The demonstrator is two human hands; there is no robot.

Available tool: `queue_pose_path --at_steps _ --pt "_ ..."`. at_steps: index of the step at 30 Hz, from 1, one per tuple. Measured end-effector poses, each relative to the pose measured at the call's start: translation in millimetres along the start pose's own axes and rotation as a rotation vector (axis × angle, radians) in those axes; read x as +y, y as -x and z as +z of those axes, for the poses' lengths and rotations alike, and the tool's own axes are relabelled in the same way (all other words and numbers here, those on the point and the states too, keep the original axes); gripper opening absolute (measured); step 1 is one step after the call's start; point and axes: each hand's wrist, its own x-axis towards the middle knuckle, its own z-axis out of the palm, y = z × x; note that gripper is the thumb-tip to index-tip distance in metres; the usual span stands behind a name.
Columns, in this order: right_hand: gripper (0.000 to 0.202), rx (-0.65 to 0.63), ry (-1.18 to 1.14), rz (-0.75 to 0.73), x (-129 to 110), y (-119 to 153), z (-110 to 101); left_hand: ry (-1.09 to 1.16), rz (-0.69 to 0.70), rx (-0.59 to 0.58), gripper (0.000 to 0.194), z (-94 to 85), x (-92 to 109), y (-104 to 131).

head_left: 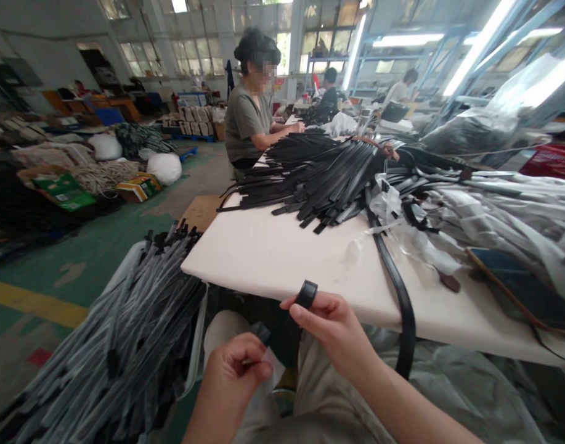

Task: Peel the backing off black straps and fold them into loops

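Note:
In the head view, my right hand (331, 317) pinches the bent end of a black strap (307, 293) just off the table's front edge. Lower and to the left, over my lap, my left hand (238, 364) is closed on a thin clear plastic sleeve (270, 373), which hangs below the fingers. Another black strap (395, 277) runs down across the table and over its front edge, right of my right hand. A large heap of black straps (328, 172) lies farther back on the white table (273, 246).
On the floor to the left stands a bin (129, 265) piled with sleeved straps. Crumpled plastic sleeves (490, 216) and a dark flat tray-like object (527, 287) lie on the table's right. A co-worker (252, 111) stands at the table's far left side.

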Motion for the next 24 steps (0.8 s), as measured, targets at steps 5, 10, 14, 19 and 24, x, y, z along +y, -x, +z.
queue_pose_path --at_steps 5,10,14,19,24 --pt "0.015 0.008 0.05 -0.032 -2 4 1 0.015 -0.178 0.055 0.023 4.6 5 0" --pt "0.017 0.03 0.059 -0.022 -1 3 -3 0.089 -0.221 0.079 0.019 8.9 7 1" --pt "0.016 0.015 0.053 -0.038 -4 4 -3 0.103 -0.173 0.203 0.021 12.9 8 1" --pt "0.012 0.021 0.046 -0.079 -6 4 -3 -0.029 -0.145 0.16 0.023 8.8 6 -3" --pt "0.01 0.033 0.006 -0.071 0 6 0 -0.066 -0.143 0.141 0.022 8.0 6 -5"
